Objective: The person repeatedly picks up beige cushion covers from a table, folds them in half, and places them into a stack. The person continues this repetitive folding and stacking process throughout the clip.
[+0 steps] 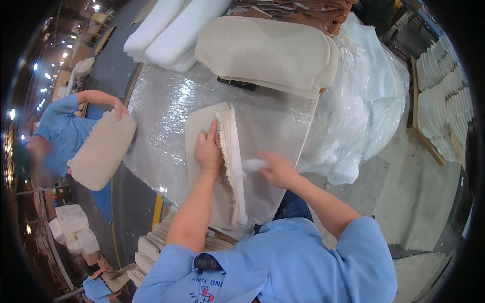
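A beige, textured cushion cover [197, 126] lies on the plastic-wrapped surface in front of me, with a frayed edge along its open right side and a white layer [235, 177] showing inside. My left hand [208, 150] rests on top of it beside that edge, at least one finger stretched out along the fabric. To the right of the opening, my right hand [278, 169] pinches a white wad of stuffing [254, 164]; both are smeared by motion. The wad is apart from the cover.
Beige cushions [262, 50] lie stacked at the far side, beside white padding rolls [177, 30] and folded brown fabric [298, 12]. Plastic-wrapped white material [358, 106] bulges on the right. At left, a co-worker [68, 121] holds another beige cushion [103, 151].
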A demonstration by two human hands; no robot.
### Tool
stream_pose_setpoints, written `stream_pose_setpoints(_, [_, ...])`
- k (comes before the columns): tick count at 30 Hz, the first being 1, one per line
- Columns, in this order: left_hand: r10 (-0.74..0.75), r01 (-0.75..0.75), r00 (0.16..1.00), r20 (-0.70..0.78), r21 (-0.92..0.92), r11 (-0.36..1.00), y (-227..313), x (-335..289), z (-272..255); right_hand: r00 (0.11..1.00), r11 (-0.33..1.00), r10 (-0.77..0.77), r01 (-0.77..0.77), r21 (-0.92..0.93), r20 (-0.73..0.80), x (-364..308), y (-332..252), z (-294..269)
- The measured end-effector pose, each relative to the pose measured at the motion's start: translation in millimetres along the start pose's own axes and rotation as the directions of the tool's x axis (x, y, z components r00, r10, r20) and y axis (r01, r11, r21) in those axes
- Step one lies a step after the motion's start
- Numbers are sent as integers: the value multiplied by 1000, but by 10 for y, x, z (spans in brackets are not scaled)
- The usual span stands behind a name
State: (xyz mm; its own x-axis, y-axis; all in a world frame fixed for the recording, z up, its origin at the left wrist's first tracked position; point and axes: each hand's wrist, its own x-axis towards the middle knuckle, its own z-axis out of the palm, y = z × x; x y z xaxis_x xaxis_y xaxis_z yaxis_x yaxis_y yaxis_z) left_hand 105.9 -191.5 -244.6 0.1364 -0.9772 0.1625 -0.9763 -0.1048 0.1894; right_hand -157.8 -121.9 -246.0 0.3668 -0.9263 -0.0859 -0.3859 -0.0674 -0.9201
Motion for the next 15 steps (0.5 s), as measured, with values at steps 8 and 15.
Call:
stream_pose_setpoints(8, [16,-16,999,-29,-6,1000,21,-34,-25,965,992,116,-122,-12,-235,125,521,418])
stream_pose_setpoints(15, [10,6,999,46,-321,947,-100,-64,-252,884,943,298,-213,257,-360,-361,691,-624])
